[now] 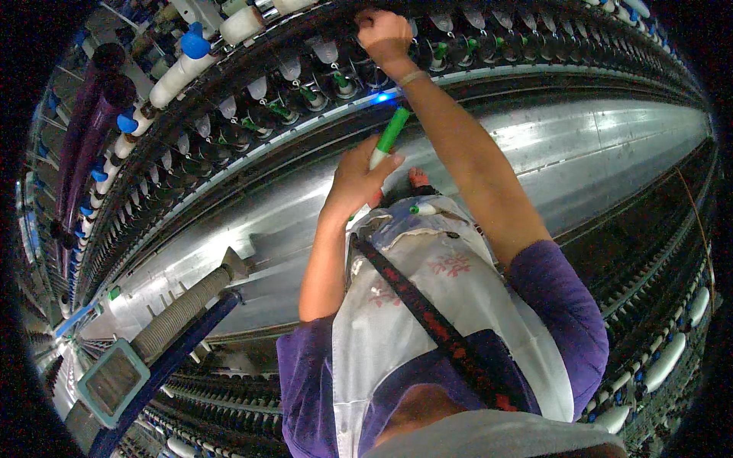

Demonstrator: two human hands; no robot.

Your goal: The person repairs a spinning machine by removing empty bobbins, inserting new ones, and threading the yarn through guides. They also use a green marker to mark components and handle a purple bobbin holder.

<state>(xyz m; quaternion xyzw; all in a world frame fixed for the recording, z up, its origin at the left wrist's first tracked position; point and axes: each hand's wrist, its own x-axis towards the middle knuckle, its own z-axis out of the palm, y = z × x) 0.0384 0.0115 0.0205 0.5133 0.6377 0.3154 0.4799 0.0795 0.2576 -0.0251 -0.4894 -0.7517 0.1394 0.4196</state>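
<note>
My left hand [355, 179] is closed round a bobbin [392, 133] with a bare green end and white lower down. The green end points up toward the spinning machine's front rail [336, 111]. Stretched out above it, my right hand [385, 38] is closed by the upper part of the machine, over the row of spindles. Its fingertips are partly hidden, and whatever they may pinch is too small to make out. A blue light [383, 98] glows on the rail between the two hands. Green-and-dark spindles [342, 82] stand on both sides of my right forearm.
White rollers with blue caps [172, 80] line the upper left. A corrugated hose [183, 309] beside a dark blue bar stands at the lower left. Another machine row [664, 359] runs behind me. My white apron [450, 305] has a green-tipped piece [416, 208] at its pocket.
</note>
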